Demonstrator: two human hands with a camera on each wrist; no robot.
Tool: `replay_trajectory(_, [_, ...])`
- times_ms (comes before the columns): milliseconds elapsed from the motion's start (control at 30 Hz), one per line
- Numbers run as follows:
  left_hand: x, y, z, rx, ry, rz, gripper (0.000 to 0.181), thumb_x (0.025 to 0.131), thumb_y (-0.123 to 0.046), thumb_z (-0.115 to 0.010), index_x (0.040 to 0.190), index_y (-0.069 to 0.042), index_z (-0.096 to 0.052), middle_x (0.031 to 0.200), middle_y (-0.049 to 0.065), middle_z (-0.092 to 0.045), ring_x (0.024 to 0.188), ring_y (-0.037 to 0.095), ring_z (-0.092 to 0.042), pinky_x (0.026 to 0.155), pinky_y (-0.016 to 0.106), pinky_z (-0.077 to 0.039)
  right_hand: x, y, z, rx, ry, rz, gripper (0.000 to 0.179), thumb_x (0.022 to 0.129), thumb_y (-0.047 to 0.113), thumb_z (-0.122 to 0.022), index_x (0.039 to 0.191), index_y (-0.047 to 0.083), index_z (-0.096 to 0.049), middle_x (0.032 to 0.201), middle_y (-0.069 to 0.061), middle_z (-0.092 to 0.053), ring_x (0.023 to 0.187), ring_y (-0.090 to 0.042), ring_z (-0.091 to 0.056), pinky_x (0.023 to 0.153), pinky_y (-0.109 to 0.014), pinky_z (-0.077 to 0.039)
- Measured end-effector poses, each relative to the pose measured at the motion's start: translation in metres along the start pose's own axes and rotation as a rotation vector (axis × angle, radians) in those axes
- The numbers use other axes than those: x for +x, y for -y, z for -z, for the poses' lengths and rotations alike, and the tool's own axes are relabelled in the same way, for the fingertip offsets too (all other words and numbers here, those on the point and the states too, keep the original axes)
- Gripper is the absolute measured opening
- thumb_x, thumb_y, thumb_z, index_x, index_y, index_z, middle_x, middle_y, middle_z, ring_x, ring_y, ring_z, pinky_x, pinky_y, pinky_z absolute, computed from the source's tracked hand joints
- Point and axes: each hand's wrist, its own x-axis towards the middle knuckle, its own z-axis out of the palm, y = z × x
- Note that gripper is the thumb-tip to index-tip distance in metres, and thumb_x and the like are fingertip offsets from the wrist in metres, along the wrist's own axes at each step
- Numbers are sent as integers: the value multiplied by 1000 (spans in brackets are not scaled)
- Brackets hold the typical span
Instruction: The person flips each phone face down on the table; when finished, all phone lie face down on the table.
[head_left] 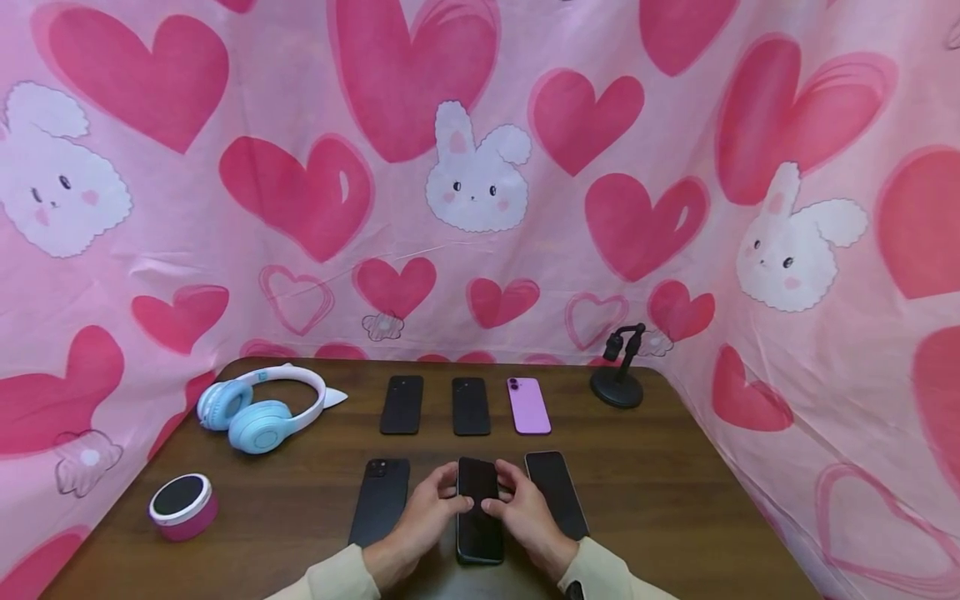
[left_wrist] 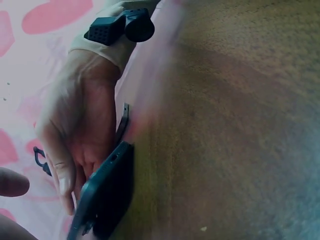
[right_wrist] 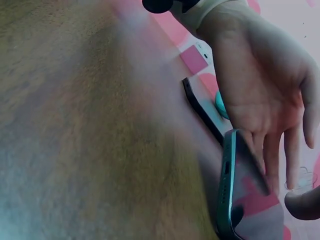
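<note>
Dark-screened phone (head_left: 480,536), being held two-handed

Left hand (head_left: 429,510): pinching the phone's left side, thumb lying on its front. Right hand (head_left: 531,512): pinching the right side, thumb likewise. Location: the phone is sitting between the hands over the table (head_left: 675,492), with a camera-side-up phone (head_left: 381,498) lying to the left and a screen-up phone (head_left: 557,493) to the right. Behind, lying in a row: black phone (head_left: 402,405), second black phone (head_left: 471,407), pink phone (head_left: 529,406).
</note>
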Motion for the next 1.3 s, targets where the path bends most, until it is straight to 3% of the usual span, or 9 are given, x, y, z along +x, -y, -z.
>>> replay_trajectory(233, [-5, -2, 2, -107, -22, -107, 66, 90, -9, -66, 150, 3, -40, 147, 27, -50, 125, 36, -60, 99, 44, -55, -2, -3, -5, 101, 64, 44, 70, 86, 7, -76, 146, -8, -43, 134, -30, -56, 95, -20, -67, 86, -35, -59])
replay_trajectory(400, [-3, -1, 2, -151, -8, -154, 61, 92, -3, -65, 148, 2, -43, 146, 27, -52, 122, 33, -62, 95, 37, -56, -4, -3, -6, 159, 95, 64, 65, 88, 6, -74, 145, -8, -45, 135, -30, -56, 110, -28, -67, 94, -37, -57])
replay_trajectory(633, [4, -1, 1, -145, -17, -124, 56, 91, -1, -67, 144, -1, -50, 139, 20, -58, 108, 20, -63, 89, 34, -56, -6, -1, -7, 251, 102, 120, 58, 90, 3, -72, 143, -3, -51, 141, -25, -58, 128, -33, -58, 98, -34, -55])
replay_trajectory(800, [7, -1, 1, -141, 6, -118, 48, 91, -3, -68, 137, -1, -56, 133, 18, -62, 102, 17, -63, 87, 31, -55, -7, -1, -6, 320, 130, 158, 56, 91, 4, -71, 143, -2, -51, 143, -24, -57, 130, -30, -58, 96, -25, -54])
replay_trajectory(967, [4, 4, 3, -164, 50, -116, 45, 93, -9, -68, 136, 2, -57, 134, 20, -63, 107, 15, -64, 92, 33, -56, -7, -2, -5, 345, 138, 169, 54, 92, 4, -70, 143, -2, -52, 143, -24, -57, 131, -29, -58, 94, -19, -53])
replay_trajectory(1300, [-1, 9, 1, -179, 85, -132, 45, 95, -10, -68, 137, 3, -58, 129, 21, -66, 106, 15, -66, 90, 31, -58, -8, -2, -4, 372, 118, 169, 51, 93, 2, -68, 141, -4, -53, 141, -25, -59, 130, -30, -59, 95, -18, -53])
